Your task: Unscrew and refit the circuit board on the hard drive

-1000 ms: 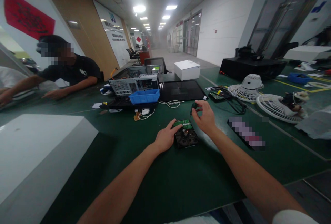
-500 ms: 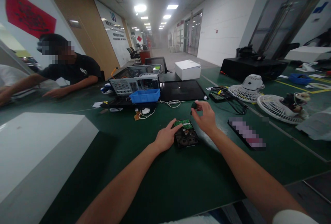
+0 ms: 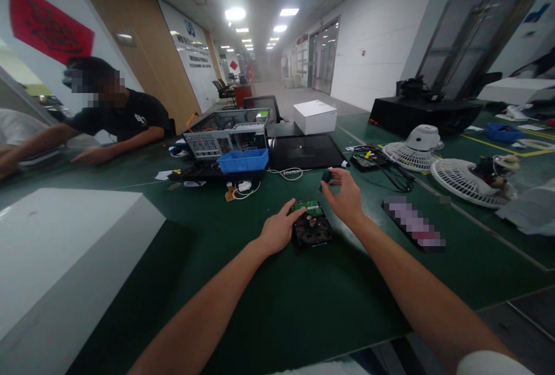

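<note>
A hard drive (image 3: 313, 233) lies on the green table with its green circuit board (image 3: 309, 208) facing up. My left hand (image 3: 278, 229) holds it at the left side, one finger along the far left corner and another digit over the board. Just right of the drive and above it, my right hand (image 3: 344, 195) is closed in a pinch round a small screwdriver (image 3: 325, 177) with a dark green handle. Its shaft is hardly visible, and the tip is apart from the drive as far as I can see.
Beyond the drive stand a blue tray (image 3: 243, 161), an open computer case (image 3: 225, 138), a black panel (image 3: 306, 152) and a white box (image 3: 314, 117). A phone (image 3: 411, 223) and fan parts (image 3: 470, 181) lie right. A large white box (image 3: 78, 236) and another person (image 3: 125, 115) are left.
The top of the screwdriver has shifted very slightly in my right hand's fingers. My left hand and the hard drive stay where they were.
</note>
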Demonstrator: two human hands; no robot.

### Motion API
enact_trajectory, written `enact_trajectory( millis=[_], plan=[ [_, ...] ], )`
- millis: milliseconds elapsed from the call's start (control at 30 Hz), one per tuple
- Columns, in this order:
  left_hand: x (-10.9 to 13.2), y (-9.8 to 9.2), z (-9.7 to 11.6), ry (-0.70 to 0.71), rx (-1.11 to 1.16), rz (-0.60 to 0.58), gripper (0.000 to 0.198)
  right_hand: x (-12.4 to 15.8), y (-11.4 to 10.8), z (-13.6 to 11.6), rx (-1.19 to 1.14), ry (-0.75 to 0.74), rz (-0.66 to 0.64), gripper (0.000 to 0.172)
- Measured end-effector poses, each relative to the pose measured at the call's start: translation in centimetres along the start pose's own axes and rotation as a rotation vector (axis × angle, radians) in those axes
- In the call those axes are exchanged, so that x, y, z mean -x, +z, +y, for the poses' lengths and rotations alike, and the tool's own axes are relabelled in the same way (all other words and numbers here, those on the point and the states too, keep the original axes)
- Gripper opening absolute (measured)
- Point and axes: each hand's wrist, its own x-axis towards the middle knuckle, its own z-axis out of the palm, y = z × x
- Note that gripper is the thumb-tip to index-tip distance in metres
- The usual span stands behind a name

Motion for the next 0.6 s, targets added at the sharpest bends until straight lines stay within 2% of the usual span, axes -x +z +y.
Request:
enact_trajectory(
  millis=[133, 400, 600],
  plan=[
    [-0.03, -0.01, -0.06, 0.001, 0.002, -0.002, 0.066, -0.03, -0.05, -0.18, -0.006, 0.037, 0.002, 0.044],
    [-0.06, 0.08, -0.15, -0.001, 0.013, -0.003, 0.067, -0.19, -0.34, -0.11, -0.004, -0.046, -0.025, 0.034],
    [-0.10, 0.11, -0.22, 0.000, 0.012, -0.012, 0.067, -0.25, -0.46, -0.34, 0.042, -0.052, -0.019, 0.031]
  ],
)
